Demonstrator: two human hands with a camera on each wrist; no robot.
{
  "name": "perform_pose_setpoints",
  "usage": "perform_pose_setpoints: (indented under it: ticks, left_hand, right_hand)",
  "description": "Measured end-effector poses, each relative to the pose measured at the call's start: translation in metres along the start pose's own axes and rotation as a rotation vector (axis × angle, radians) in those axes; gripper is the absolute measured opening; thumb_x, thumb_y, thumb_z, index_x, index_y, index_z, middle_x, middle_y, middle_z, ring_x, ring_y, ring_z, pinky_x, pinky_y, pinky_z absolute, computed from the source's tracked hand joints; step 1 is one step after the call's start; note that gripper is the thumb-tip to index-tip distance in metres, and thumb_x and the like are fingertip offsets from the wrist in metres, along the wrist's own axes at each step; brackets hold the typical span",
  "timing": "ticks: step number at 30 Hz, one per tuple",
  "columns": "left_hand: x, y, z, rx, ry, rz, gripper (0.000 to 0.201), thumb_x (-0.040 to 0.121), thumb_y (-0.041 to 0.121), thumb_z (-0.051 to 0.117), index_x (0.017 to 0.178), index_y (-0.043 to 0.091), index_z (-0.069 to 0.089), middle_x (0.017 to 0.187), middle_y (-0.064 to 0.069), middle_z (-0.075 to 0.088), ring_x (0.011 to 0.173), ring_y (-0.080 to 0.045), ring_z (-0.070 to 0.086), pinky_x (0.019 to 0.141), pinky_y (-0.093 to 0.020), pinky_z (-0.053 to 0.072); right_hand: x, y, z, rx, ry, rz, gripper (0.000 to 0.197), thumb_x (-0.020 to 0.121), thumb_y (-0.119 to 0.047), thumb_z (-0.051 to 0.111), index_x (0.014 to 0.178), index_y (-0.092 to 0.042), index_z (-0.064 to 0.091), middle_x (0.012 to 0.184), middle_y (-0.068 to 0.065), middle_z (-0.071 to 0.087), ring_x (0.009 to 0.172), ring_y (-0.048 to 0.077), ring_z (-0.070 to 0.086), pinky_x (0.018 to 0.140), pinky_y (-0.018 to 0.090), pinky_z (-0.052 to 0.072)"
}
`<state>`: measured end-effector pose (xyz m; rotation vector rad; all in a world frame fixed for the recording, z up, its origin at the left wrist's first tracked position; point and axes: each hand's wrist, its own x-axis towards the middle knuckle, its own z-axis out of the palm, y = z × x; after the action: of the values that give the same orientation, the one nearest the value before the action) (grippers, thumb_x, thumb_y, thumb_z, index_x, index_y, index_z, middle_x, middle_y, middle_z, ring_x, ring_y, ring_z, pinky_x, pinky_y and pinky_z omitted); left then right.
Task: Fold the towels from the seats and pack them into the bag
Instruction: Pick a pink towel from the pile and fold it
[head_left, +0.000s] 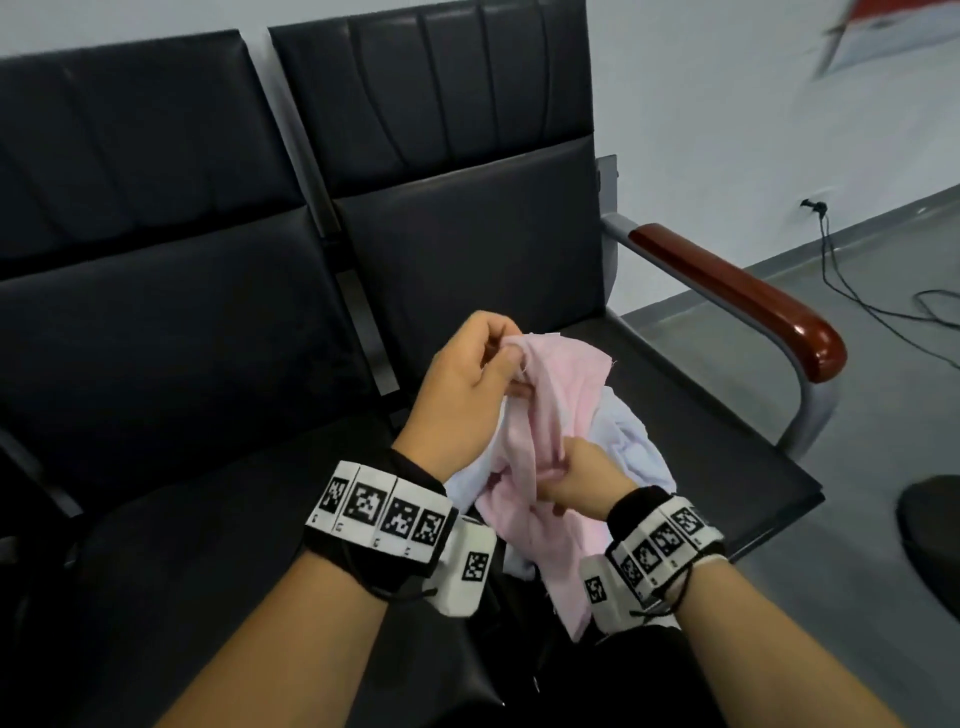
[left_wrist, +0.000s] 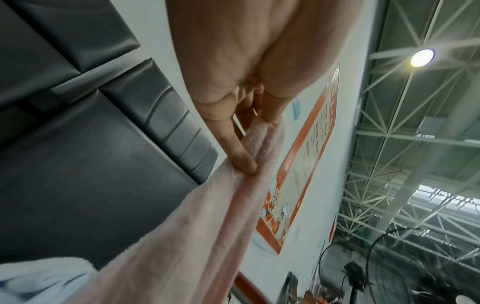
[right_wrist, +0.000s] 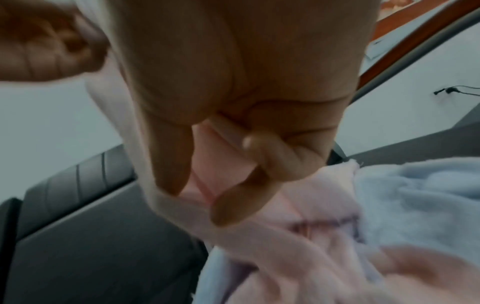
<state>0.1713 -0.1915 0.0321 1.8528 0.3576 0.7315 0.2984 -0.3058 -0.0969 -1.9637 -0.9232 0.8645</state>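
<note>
A crumpled pink towel (head_left: 543, 415) is lifted over the right-hand black seat (head_left: 675, 415). My left hand (head_left: 498, 358) pinches its upper edge, thumb and fingers curled round the cloth; the left wrist view shows the fingers (left_wrist: 241, 158) pressing the pink towel (left_wrist: 207, 226). My right hand (head_left: 571, 467) grips a fold lower down, and the right wrist view has its fingers (right_wrist: 233, 205) curled into the pink towel (right_wrist: 298, 246). A pale blue-white towel (head_left: 634, 441) lies bunched on the seat beneath it, its corner (right_wrist: 415, 195) close by. No bag can be made out.
Two black padded seats stand side by side; the left seat (head_left: 182, 467) is bare. A red-brown wooden armrest (head_left: 737, 291) on a grey metal frame bounds the right seat. A black cable (head_left: 852, 291) trails over the grey floor, and a dark round object (head_left: 935, 540) sits at the right edge.
</note>
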Motion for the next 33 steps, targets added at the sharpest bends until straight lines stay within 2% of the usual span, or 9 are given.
perform_pose_setpoints:
  ticks: [3, 7, 10, 12, 14, 18, 22, 26, 33]
  left_hand:
    - [0.009, 0.014, -0.012, -0.073, 0.045, 0.054, 0.011, 0.101, 0.014, 0.052, 0.094, 0.02, 0.059, 0.099, -0.009, 0.068, 0.095, -0.027, 0.068, 0.086, -0.046, 0.059]
    - [0.018, 0.013, -0.028, -0.124, 0.152, 0.046, 0.007, 0.098, 0.011, 0.051, 0.097, 0.011, 0.058, 0.098, -0.012, 0.068, 0.094, -0.028, 0.071, 0.084, -0.044, 0.061]
    - [0.024, -0.001, -0.037, -0.075, 0.266, -0.044, 0.007, 0.095, 0.006, 0.051, 0.097, 0.006, 0.057, 0.1, -0.016, 0.066, 0.098, -0.03, 0.069, 0.088, -0.048, 0.06]
    - [0.027, -0.011, -0.038, -0.045, 0.309, -0.106, 0.008, 0.095, 0.002, 0.051, 0.096, 0.007, 0.058, 0.1, -0.014, 0.066, 0.099, -0.029, 0.068, 0.089, -0.05, 0.058]
    - [0.027, -0.019, -0.036, -0.04, 0.32, -0.138, 0.009, 0.098, 0.004, 0.051, 0.097, 0.008, 0.059, 0.097, -0.007, 0.065, 0.094, -0.018, 0.068, 0.088, -0.044, 0.06]
    - [0.023, -0.025, -0.032, -0.052, 0.32, -0.167, 0.011, 0.1, 0.007, 0.049, 0.096, 0.01, 0.058, 0.096, 0.001, 0.064, 0.096, -0.017, 0.068, 0.084, -0.034, 0.062]
    - [0.016, -0.02, -0.049, -0.115, 0.389, -0.195, 0.015, 0.099, 0.003, 0.046, 0.098, 0.013, 0.058, 0.11, -0.01, 0.064, 0.106, -0.023, 0.067, 0.085, -0.035, 0.061]
    - [0.004, -0.002, -0.08, -0.168, 0.485, -0.145, 0.015, 0.1, 0.004, 0.045, 0.099, 0.013, 0.057, 0.119, -0.016, 0.063, 0.11, -0.025, 0.066, 0.083, -0.039, 0.062]
    - [-0.047, 0.033, -0.17, -0.127, 0.778, 0.009, 0.012, 0.099, 0.016, 0.047, 0.101, 0.025, 0.055, 0.118, 0.006, 0.069, 0.103, -0.011, 0.069, 0.068, -0.027, 0.06]
  right_hand:
    - [0.016, 0.009, 0.008, 0.001, 0.031, 0.066, 0.009, 0.079, -0.015, 0.069, 0.074, -0.018, 0.063, 0.067, 0.007, 0.072, 0.055, 0.019, 0.07, 0.048, 0.03, 0.056]
    - [0.043, 0.001, -0.026, 0.094, 0.38, 0.108, 0.019, 0.088, 0.001, 0.055, 0.086, -0.008, 0.071, 0.093, 0.022, 0.073, 0.088, 0.041, 0.071, 0.08, 0.053, 0.058]
    - [0.035, -0.031, -0.067, 0.193, 0.731, -0.118, 0.032, 0.084, -0.001, 0.051, 0.092, -0.023, 0.072, 0.095, 0.006, 0.073, 0.098, 0.029, 0.069, 0.089, 0.039, 0.055]
    - [0.024, -0.064, -0.091, 0.332, 0.858, -0.323, 0.038, 0.083, -0.009, 0.047, 0.089, -0.038, 0.071, 0.098, -0.011, 0.073, 0.099, 0.013, 0.068, 0.09, 0.03, 0.054]
    - [0.014, -0.095, -0.107, 0.401, 0.925, -0.485, 0.042, 0.086, -0.014, 0.049, 0.095, -0.048, 0.07, 0.113, -0.01, 0.07, 0.111, 0.009, 0.063, 0.099, 0.029, 0.05]
    - [-0.001, -0.122, -0.11, 0.311, 0.893, -0.632, 0.036, 0.094, -0.016, 0.049, 0.108, -0.043, 0.07, 0.126, -0.008, 0.063, 0.119, 0.0, 0.056, 0.101, 0.018, 0.044]
    - [-0.005, -0.124, -0.092, 0.153, 0.817, -0.634, 0.039, 0.095, -0.002, 0.048, 0.116, -0.028, 0.069, 0.126, -0.005, 0.064, 0.12, 0.009, 0.058, 0.105, 0.036, 0.047]
    - [-0.012, -0.142, -0.077, 0.161, 0.815, -0.731, 0.042, 0.088, 0.003, 0.053, 0.113, -0.025, 0.071, 0.123, -0.001, 0.062, 0.119, 0.014, 0.058, 0.106, 0.033, 0.046]
    - [-0.043, -0.195, -0.029, 0.075, 0.732, -0.832, 0.039, 0.075, 0.003, 0.055, 0.099, -0.019, 0.076, 0.098, -0.006, 0.07, 0.096, 0.006, 0.063, 0.086, 0.02, 0.048]
